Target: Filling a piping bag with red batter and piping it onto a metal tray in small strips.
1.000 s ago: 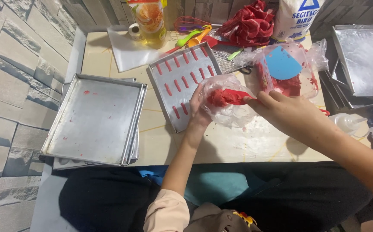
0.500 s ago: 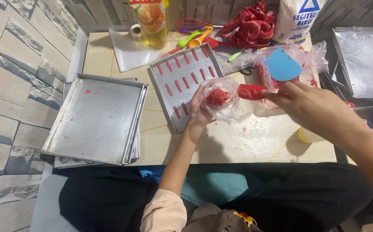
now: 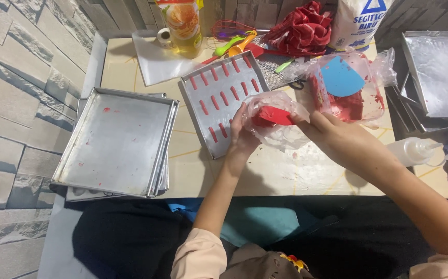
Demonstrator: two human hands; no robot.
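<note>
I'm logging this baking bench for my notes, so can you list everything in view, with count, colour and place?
Piping bag: one, clear plastic with red batter, held between both hands at table centre.
Baking tray with piped strips: one, silver with red strips, centre.
Stacked trays: several, silver, left.
Tray: one, silver, right edge.
Batter container: one, clear with red batter and a blue scraper, right of centre.
Oil bottle: one, yellow, top.
Red cloth: one, top.
Flour bag: one, white, top right.
Squeeze bottle: one, clear, right.
Left hand: on the bag.
Right hand: on the bag.
</note>
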